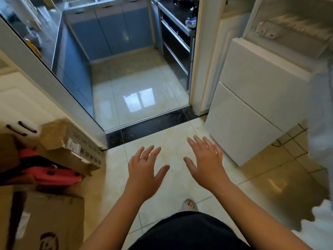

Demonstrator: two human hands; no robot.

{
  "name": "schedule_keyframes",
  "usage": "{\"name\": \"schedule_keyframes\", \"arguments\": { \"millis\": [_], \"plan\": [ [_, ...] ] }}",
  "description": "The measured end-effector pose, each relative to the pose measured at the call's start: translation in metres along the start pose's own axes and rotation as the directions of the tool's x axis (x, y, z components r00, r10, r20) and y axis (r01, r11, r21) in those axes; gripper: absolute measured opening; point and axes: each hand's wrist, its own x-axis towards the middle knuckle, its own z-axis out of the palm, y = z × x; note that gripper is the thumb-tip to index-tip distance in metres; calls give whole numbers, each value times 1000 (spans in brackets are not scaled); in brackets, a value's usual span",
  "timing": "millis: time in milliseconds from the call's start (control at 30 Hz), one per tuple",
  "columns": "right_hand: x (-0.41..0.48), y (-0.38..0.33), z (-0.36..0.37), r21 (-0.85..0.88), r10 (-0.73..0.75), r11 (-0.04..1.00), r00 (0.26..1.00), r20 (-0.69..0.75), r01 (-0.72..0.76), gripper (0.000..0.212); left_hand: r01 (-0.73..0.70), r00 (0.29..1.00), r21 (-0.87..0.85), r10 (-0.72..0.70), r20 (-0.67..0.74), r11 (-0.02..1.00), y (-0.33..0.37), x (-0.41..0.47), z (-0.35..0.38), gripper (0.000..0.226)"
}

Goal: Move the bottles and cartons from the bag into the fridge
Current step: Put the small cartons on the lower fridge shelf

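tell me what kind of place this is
Probably a home, at the doorway of a small kitchen: blue cabinets ahead, a white fridge on the right, cardboard boxes at left.

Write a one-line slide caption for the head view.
Empty left hand and right hand open above tiled floor, closed fridge at right.

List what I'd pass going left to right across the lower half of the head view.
cardboard boxes → left hand → right hand → white fridge, its doors closed.

fridge (pixel 252 98) right, boxes (pixel 72 147) left, doorway (pixel 137 98) ahead
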Motion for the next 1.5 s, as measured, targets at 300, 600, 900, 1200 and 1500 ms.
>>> {"name": "schedule_keyframes", "arguments": {
  "millis": [300, 600, 900, 1200, 1500],
  "plan": [
    [-163, -5, 42, 39, 150, 988, 988, 18, -151, 61, -89, 986, -26, 92, 138, 996, -16, -126, 25, 70],
    [-276, 28, 49, 39, 248, 968, 969, 1, -247, 70, -254, 933, -43, 257, 253, 966, 6, -211, 68, 61],
    [-388, 122, 16, 97, 445, 894, 892, -81, -437, 54, -494, 811, -59, 485, 329, 867, 122, -250, 126, 61],
    [-530, 271, -29, 177, 622, 783, 756, -206, -596, 60, -646, 676, -111, 634, 376, 755, 305, -327, 221, 59],
    [-676, 410, -71, 199, 747, 664, 629, -213, -721, 55, -734, 539, -204, 738, 405, 648, 455, -411, 308, 69]
  ]
}}
